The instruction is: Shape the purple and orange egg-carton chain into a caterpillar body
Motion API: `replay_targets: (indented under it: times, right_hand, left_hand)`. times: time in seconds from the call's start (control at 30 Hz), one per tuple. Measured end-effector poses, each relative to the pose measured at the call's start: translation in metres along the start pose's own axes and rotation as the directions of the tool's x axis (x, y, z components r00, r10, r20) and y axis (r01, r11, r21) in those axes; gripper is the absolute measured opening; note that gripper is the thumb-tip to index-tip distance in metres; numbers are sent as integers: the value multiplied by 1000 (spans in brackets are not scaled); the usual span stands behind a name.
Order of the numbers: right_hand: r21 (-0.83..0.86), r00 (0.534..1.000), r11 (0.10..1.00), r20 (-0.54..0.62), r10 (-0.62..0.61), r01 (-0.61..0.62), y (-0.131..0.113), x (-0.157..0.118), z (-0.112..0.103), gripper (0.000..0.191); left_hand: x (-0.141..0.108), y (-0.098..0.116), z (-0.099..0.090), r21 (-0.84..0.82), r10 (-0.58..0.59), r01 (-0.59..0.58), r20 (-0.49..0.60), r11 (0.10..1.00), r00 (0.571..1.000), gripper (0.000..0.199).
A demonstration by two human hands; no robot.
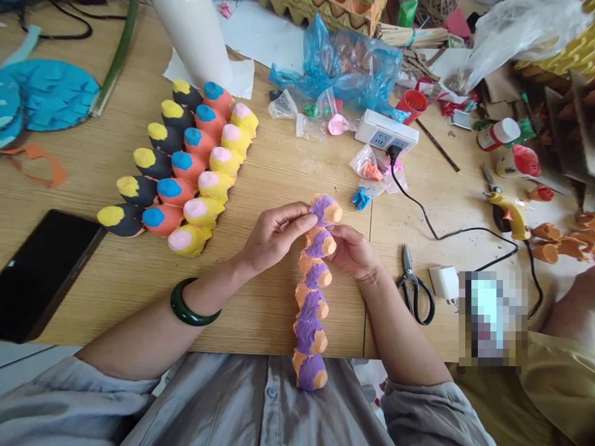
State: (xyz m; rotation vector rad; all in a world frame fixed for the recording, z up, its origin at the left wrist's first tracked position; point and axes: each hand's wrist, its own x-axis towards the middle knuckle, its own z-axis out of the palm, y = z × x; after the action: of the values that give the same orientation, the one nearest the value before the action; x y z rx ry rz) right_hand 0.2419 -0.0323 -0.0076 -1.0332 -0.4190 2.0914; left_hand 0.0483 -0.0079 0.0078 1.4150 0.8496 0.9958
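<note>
A strip of egg carton (312, 303), covered in purple and orange clay-like material, runs from the middle of the table down over its front edge towards my shirt. My left hand (279, 234) grips its far end, thumb on top of a purple bump. Against the right side of the strip, just below the far bump, the fingers of my right hand (352, 251) are pinched together at its edge; some fingertips are hidden. To the left lie three similar strips side by side: black with yellow tips (134, 191), orange with blue tips (188, 162), and yellow with pink tips (218, 179).
Black scissors (411, 291) and a white charger (444, 282) lie right of my right arm. A power strip (385, 131) trails a black cord. Behind are bagged clay (372, 167) and a blue plastic bag (341, 65). A black tablet-like slab (49, 266) lies left. Another person's arm (574, 303) rests at right.
</note>
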Motion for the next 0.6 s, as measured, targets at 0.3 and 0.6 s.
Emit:
replay_targets:
  times: [0.3,0.6]
  right_hand:
    - [-27,1000,1000,22,-7,8,1,0,0,12]
    - [21,998,999,-53,-28,29,2,0,-6,8]
  left_hand:
    - [0,-8,1,-66,-58,56,-27,996,998,39]
    - [1,-26,3,-334,-136,141,40,932,990,43]
